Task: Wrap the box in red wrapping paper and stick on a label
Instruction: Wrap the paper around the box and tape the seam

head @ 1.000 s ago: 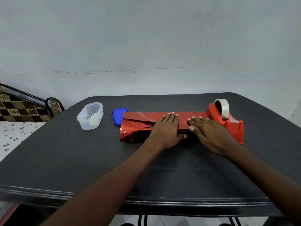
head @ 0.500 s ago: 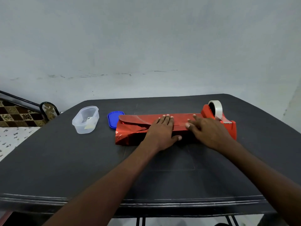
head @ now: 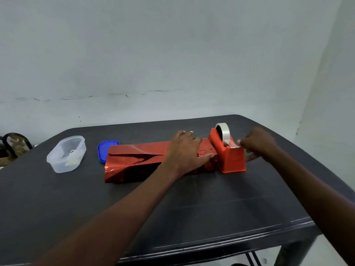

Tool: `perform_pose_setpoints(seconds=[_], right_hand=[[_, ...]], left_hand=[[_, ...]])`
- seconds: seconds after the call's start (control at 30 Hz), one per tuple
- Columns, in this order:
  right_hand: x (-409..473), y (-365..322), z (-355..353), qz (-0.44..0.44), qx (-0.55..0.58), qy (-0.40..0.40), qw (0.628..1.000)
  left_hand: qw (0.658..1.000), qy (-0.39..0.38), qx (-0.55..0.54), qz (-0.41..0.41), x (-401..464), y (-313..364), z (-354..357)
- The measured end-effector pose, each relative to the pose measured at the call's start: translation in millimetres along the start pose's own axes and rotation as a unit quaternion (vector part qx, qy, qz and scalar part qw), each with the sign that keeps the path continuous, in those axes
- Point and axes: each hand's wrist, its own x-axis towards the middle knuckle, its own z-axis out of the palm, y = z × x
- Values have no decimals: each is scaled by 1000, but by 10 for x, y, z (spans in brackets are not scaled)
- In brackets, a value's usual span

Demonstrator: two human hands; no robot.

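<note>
A long box wrapped in shiny red paper (head: 134, 162) lies across the middle of the dark table (head: 192, 208). My left hand (head: 185, 150) rests flat on its right part, fingers spread, pressing the paper flap down. At the box's right end stands a red tape dispenser (head: 228, 157) with a roll of clear tape (head: 223, 132). My right hand (head: 257, 144) is at the dispenser's front end, thumb and fingertip pinched at the loose tape end on the cutter. The box's right end is hidden behind my left hand and the dispenser.
A clear plastic tub (head: 66, 153) with small pieces of paper inside sits at the left of the table. Its blue lid (head: 103, 150) lies flat behind the box's left end. A pale wall rises just behind the table. The table's front edge runs near me.
My right hand has left the top of the box and moved right to the tape end on the dispenser. My left hand has slid a little right along the box. The view swung leftward.
</note>
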Motion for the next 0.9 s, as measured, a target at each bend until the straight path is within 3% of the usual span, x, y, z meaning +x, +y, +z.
perform_pose_setpoints(seconds=[0.1,0.37,0.5,0.67,0.77,0.9], right_hand=[[39,-46,11,66,100,-39,992],[7,-244,-46,175,137,-133,966],[-26,-196,-15,155,278,-61,946],[-234,29,137,122,441,44,888],[-349,167,302,110,469,87,872],[-430,370,496,84,432,122,890]], left_hand=[[997,17,-67,17,253,221,39],[985,-135,-102,-13,667,450,271],[982,-163,-94,-15,697,417,344],[981,-166,-98,-16,709,391,366],[981,-167,-94,-8,715,404,370],[982,-170,-82,3,728,429,392]])
